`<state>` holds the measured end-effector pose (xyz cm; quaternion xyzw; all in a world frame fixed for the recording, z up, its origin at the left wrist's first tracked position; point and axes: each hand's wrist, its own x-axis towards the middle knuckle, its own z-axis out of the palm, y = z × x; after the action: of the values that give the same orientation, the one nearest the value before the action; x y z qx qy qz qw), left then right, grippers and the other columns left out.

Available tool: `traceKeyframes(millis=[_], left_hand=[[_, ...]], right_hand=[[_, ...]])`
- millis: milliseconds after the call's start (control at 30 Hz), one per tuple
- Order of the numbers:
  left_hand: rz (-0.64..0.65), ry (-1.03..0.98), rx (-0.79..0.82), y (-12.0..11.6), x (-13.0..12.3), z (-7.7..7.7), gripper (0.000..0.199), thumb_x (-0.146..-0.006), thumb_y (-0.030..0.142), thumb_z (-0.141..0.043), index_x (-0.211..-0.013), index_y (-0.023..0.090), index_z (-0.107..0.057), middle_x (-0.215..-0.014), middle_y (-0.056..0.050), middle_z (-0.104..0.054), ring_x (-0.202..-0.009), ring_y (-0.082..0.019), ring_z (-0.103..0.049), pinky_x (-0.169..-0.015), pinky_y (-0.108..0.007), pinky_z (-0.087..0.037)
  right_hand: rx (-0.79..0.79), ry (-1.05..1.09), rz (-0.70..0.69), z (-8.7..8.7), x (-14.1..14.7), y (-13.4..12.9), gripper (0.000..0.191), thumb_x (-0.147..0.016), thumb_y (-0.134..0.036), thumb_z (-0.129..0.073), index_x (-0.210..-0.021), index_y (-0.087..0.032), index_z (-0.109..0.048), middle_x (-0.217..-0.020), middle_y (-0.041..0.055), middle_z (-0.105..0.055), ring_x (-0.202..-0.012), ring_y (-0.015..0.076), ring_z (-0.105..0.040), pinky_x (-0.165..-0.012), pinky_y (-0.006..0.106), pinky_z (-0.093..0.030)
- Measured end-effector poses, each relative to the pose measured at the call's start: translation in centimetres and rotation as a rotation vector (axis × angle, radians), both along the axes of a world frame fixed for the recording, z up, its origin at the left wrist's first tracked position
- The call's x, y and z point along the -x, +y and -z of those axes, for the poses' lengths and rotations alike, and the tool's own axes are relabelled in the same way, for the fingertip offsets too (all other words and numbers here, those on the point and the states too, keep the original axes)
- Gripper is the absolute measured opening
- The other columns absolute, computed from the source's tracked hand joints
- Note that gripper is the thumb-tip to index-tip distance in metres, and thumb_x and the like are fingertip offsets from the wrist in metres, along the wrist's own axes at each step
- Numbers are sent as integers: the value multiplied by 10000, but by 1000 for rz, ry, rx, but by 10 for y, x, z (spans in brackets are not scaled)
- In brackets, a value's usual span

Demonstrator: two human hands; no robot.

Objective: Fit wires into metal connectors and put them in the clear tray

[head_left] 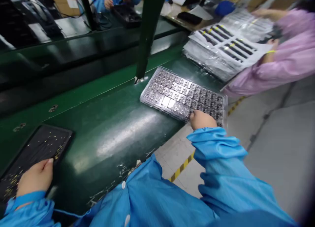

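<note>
A black tray (36,141) with many tiny gold-coloured pieces lies at the left of the green bench. My left hand (36,176) is over its near edge, thumb and fingers pressed together; whatever they pinch is too small to make out. On the right, a clear plastic tray (159,105) holds rows of small silvery metal parts and sits at the bench's front edge. My right hand (202,119) is closed at the tray's near side, its fingertips partly hidden, gripping the rim.
A green post (147,33) rises behind the clear tray. Stacked sheets with black strips (221,53) lie at the back right, beside a person in pink sleeves (278,66). Across the bench, another person's hands (108,3) work near a black tray (128,17).
</note>
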<state>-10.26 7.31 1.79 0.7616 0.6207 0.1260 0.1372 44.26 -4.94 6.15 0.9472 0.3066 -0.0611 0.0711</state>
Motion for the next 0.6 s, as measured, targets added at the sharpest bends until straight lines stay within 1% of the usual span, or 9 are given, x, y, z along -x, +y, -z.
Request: traceKeyframes(millis=[33, 67, 100, 200, 300, 367, 467, 533, 600], left_hand=[[-157, 122, 38, -2, -6, -4, 223, -670, 389, -392, -552, 254, -525, -391, 2, -422, -595, -238, -523, -577, -415, -365], [-271, 223, 57, -3, -11, -9, 236, -672, 396, -375, -567, 249, -526, -411, -4, -430, -576, -234, -511, -558, -401, -366], [-341, 307, 89, -4, -16, -13, 240, -673, 395, -364, -568, 243, -517, -424, -9, -433, -565, -229, -502, -549, -386, -371], [-381, 416, 59, -6, -26, -21, 247, -710, 370, -309, -589, 234, -476, -466, -17, -438, -602, -232, -495, -557, -362, -388], [-319, 415, 17, -9, -33, -25, 261, -749, 358, -284, -637, 223, -476, -551, -19, -497, -652, -216, -504, -573, -332, -401], [-297, 376, 9, -13, -38, -27, 264, -767, 348, -294, -713, 205, -509, -639, -27, -549, -670, -198, -518, -584, -309, -407], [-323, 369, -116, -18, -48, -29, 324, -810, 334, -258, -869, 168, -529, -751, -60, -591, -710, -193, -540, -605, -297, -410], [-259, 428, -130, -19, -52, -29, 340, -821, 320, -246, -865, 157, -542, -741, -79, -599, -707, -199, -550, -619, -301, -408], [-185, 490, -81, -17, -54, -26, 327, -817, 300, -264, -814, 156, -557, -698, -85, -600, -689, -203, -558, -626, -301, -407]], right_hand=[[4, -27, -50, 0, 1, -1, 351, -810, -253, -332, -1019, -98, -568, -831, 197, -629, -746, 246, -603, -550, 301, -332], [1, -51, -97, 0, 2, -2, 360, -808, -250, -333, -1055, -100, -547, -791, 196, -630, -707, 242, -606, -527, 302, -312], [-10, -75, -135, 0, 3, -2, 373, -805, -252, -339, -1093, -102, -523, -756, 195, -629, -670, 238, -607, -508, 303, -294], [-96, -205, -166, -2, 11, -1, 410, -798, -243, -349, -1170, -113, -461, -716, 194, -628, -612, 230, -601, -489, 309, -272], [-201, -290, -294, -1, 36, 8, 399, -803, -223, -325, -1151, -103, -478, -733, 184, -630, -637, 232, -595, -522, 313, -310], [-254, -263, -504, 5, 65, 17, 386, -803, -210, -322, -1122, -100, -507, -764, 168, -633, -671, 230, -588, -565, 311, -349], [-337, -115, -903, 25, 120, 24, 350, -795, -199, -363, -1089, -150, -548, -821, 125, -643, -685, 213, -575, -602, 306, -393], [-370, 35, -1157, 41, 156, 22, 327, -778, -171, -409, -1061, -203, -571, -855, 93, -650, -677, 205, -570, -583, 302, -416], [-376, 176, -1358, 56, 182, 16, 335, -751, -126, -435, -1024, -247, -588, -909, 63, -651, -692, 209, -572, -565, 308, -436]])
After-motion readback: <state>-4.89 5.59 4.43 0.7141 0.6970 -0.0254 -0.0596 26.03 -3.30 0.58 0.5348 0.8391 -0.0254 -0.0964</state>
